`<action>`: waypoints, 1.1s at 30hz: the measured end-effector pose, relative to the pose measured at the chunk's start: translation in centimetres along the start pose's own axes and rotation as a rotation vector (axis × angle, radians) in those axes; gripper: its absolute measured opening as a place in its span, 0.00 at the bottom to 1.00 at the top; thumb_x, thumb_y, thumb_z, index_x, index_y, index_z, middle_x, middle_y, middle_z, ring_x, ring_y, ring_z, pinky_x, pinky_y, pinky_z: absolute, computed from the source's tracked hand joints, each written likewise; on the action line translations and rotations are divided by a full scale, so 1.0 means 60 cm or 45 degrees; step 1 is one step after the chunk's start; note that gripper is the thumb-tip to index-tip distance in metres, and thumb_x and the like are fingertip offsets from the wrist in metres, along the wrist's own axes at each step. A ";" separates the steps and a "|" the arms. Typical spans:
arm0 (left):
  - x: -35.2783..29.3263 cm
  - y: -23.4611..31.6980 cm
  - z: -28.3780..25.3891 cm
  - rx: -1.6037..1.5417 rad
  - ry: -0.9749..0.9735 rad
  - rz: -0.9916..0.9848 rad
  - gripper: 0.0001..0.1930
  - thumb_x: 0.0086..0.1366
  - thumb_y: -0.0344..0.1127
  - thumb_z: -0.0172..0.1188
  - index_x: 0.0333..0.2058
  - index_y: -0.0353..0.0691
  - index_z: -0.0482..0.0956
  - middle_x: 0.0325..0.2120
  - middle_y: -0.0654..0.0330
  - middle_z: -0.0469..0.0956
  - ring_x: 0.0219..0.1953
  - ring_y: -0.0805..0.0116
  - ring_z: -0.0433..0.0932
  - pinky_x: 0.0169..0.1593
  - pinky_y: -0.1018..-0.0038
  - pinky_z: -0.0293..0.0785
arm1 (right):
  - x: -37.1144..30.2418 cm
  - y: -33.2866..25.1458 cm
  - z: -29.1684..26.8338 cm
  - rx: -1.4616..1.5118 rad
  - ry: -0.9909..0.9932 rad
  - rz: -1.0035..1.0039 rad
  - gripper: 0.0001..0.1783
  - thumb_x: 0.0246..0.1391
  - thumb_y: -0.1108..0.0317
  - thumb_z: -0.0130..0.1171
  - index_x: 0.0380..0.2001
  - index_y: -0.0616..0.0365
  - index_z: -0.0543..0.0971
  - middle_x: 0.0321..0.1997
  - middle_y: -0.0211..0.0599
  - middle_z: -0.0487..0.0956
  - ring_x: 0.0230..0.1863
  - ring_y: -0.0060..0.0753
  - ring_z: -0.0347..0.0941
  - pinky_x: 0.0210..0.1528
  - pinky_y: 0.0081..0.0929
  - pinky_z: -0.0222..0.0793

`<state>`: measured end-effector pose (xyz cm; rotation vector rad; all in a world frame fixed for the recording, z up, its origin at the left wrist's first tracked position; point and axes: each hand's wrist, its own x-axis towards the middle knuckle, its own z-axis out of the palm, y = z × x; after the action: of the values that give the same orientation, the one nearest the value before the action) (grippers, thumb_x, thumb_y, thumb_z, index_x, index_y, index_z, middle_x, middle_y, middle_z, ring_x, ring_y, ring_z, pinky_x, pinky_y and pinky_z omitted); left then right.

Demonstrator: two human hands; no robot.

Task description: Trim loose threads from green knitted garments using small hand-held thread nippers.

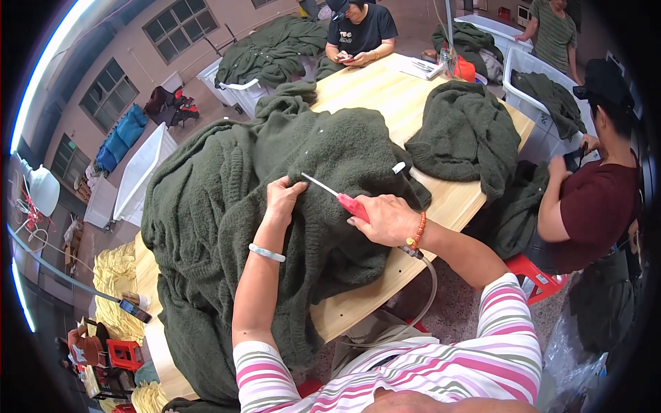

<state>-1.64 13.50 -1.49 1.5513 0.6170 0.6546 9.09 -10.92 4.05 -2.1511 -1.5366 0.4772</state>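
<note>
Dark green knitted sweaters [351, 148] lie heaped over the wooden table in front of me. My left hand [281, 199] is closed with its fingertips pinching the knit. My right hand [389, 219] grips a pink air gun [352, 206] with a long thin metal nozzle. The nozzle tip lies against the knit just right of my left fingertips. A clear hose [432, 282] runs down from below my right hand. A small white label [399, 167] shows on the sweater beyond my right hand.
Another green sweater [465, 134] lies on the right of the wooden table [372, 303]. A person [361, 34] sits at the far end; another person [595, 186] works close on my right. White bins [141, 172] stand around, and yellow garments [117, 282] are piled at left.
</note>
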 end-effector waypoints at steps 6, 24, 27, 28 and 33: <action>0.010 0.003 -0.028 0.024 -0.067 -0.047 0.03 0.56 0.25 0.65 0.30 0.36 0.80 0.27 0.68 0.79 0.28 0.81 0.73 0.33 0.81 0.70 | -0.012 0.014 0.000 0.086 -0.004 -0.064 0.22 0.58 0.53 0.54 0.44 0.62 0.73 0.37 0.57 0.79 0.44 0.61 0.75 0.49 0.51 0.69; 0.084 0.032 0.006 -0.037 -0.059 -0.064 0.04 0.57 0.26 0.66 0.31 0.33 0.81 0.25 0.66 0.79 0.23 0.79 0.74 0.29 0.81 0.70 | 0.010 0.051 -0.024 0.072 0.164 -0.064 0.22 0.57 0.52 0.54 0.42 0.63 0.74 0.35 0.56 0.80 0.42 0.60 0.76 0.47 0.49 0.70; 0.081 0.029 0.003 -0.069 -0.029 -0.013 0.05 0.58 0.26 0.66 0.32 0.33 0.81 0.25 0.66 0.80 0.24 0.79 0.75 0.30 0.81 0.70 | 0.022 0.045 -0.032 0.012 0.043 0.008 0.22 0.59 0.53 0.53 0.45 0.62 0.74 0.44 0.57 0.78 0.52 0.57 0.73 0.54 0.48 0.68; 0.078 0.028 0.003 -0.090 -0.021 0.005 0.05 0.58 0.26 0.66 0.33 0.33 0.81 0.26 0.65 0.80 0.25 0.79 0.75 0.30 0.80 0.71 | 0.020 0.040 -0.035 0.017 0.041 0.007 0.22 0.59 0.53 0.53 0.45 0.62 0.74 0.44 0.57 0.78 0.52 0.57 0.73 0.54 0.48 0.68; 0.074 0.029 0.004 -0.182 -0.049 0.005 0.05 0.59 0.25 0.64 0.34 0.33 0.81 0.28 0.64 0.81 0.26 0.78 0.76 0.33 0.80 0.73 | 0.024 0.045 -0.033 0.028 0.057 0.022 0.22 0.58 0.53 0.53 0.44 0.62 0.75 0.45 0.57 0.78 0.53 0.57 0.73 0.55 0.47 0.67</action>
<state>1.62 16.42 0.43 1.4293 0.5273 0.6566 12.71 -10.63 4.25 -2.1451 -1.4834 0.4467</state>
